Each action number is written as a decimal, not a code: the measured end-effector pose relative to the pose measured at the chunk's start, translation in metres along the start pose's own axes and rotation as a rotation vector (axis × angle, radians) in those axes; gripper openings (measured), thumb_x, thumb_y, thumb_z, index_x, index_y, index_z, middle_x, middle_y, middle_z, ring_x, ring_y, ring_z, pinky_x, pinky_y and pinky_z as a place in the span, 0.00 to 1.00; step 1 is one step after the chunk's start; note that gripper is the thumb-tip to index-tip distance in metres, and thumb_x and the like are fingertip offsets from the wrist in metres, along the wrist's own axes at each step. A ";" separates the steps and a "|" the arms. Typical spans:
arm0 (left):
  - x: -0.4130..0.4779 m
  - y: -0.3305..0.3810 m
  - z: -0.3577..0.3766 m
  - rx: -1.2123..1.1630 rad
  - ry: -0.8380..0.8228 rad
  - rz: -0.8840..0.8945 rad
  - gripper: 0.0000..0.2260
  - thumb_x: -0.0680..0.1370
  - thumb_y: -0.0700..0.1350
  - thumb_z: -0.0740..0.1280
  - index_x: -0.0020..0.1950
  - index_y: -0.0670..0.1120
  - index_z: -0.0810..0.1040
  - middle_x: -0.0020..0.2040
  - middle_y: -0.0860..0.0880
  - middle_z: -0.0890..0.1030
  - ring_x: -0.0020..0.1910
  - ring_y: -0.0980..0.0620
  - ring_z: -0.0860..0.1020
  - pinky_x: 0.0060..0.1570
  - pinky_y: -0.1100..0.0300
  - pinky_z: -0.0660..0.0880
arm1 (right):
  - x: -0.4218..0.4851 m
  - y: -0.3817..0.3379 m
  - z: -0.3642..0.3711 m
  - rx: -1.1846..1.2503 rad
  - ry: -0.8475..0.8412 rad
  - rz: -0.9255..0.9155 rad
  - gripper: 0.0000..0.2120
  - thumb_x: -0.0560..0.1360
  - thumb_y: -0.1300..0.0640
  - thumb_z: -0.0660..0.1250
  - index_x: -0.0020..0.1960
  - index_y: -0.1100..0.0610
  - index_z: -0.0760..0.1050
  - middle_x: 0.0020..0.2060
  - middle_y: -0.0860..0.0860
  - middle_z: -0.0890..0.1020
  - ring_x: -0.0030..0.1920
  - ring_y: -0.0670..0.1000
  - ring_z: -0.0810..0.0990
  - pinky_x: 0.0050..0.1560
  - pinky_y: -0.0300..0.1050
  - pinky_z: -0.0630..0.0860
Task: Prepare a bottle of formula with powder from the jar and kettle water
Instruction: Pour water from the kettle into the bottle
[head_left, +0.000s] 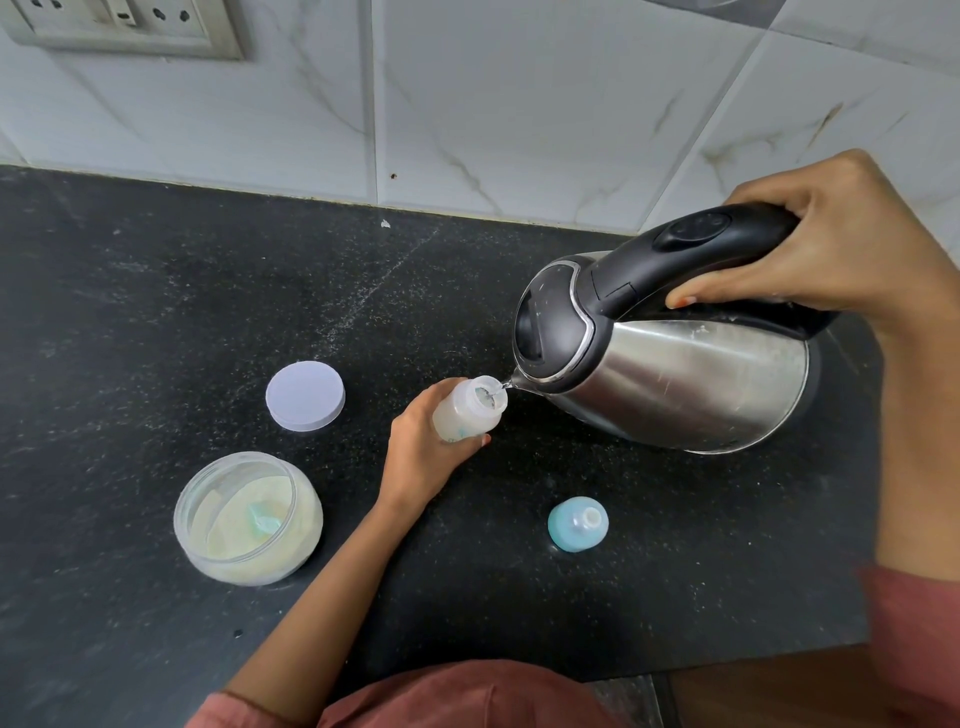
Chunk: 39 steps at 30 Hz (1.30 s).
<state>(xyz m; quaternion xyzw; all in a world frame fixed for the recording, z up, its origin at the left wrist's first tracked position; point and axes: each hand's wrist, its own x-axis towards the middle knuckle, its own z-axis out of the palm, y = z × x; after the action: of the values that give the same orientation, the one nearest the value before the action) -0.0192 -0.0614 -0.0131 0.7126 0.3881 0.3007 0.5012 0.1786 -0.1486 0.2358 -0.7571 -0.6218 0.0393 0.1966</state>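
Your right hand (831, 249) curls round the smooth black handle of the tilted brushed-steel kettle (675, 384), its spout at the mouth of the translucent plastic bottle (467, 415). Your left hand (423, 454) grips that bottle mid-way along the speckled black table (156, 312). The round powder jar (249, 519) stands open nearby.

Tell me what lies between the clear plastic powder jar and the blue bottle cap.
Head view: only the person's left forearm crosses it; the rest is bare black stone counter.
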 end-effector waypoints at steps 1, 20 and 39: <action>0.000 0.000 0.000 0.002 0.000 0.000 0.27 0.64 0.38 0.77 0.60 0.49 0.74 0.54 0.58 0.75 0.55 0.59 0.71 0.47 0.83 0.62 | 0.000 0.000 0.000 0.005 -0.001 -0.003 0.23 0.48 0.32 0.72 0.32 0.47 0.75 0.29 0.37 0.78 0.29 0.42 0.74 0.30 0.30 0.65; 0.001 -0.002 0.002 -0.012 -0.006 -0.011 0.27 0.64 0.39 0.77 0.61 0.49 0.74 0.58 0.54 0.77 0.56 0.58 0.72 0.48 0.80 0.65 | -0.002 0.000 -0.002 0.022 -0.004 -0.028 0.17 0.50 0.36 0.71 0.30 0.45 0.72 0.24 0.35 0.76 0.28 0.40 0.73 0.29 0.29 0.64; -0.002 0.013 -0.002 -0.043 0.034 -0.050 0.25 0.64 0.39 0.77 0.57 0.54 0.74 0.50 0.62 0.75 0.52 0.61 0.72 0.46 0.81 0.65 | -0.024 0.054 0.021 0.509 0.141 0.058 0.16 0.49 0.32 0.73 0.32 0.38 0.78 0.25 0.33 0.78 0.27 0.34 0.73 0.29 0.24 0.65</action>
<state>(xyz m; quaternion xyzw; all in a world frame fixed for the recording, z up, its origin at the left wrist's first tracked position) -0.0188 -0.0643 0.0000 0.6864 0.4078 0.3086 0.5170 0.2173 -0.1743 0.1935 -0.7018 -0.5546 0.1472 0.4222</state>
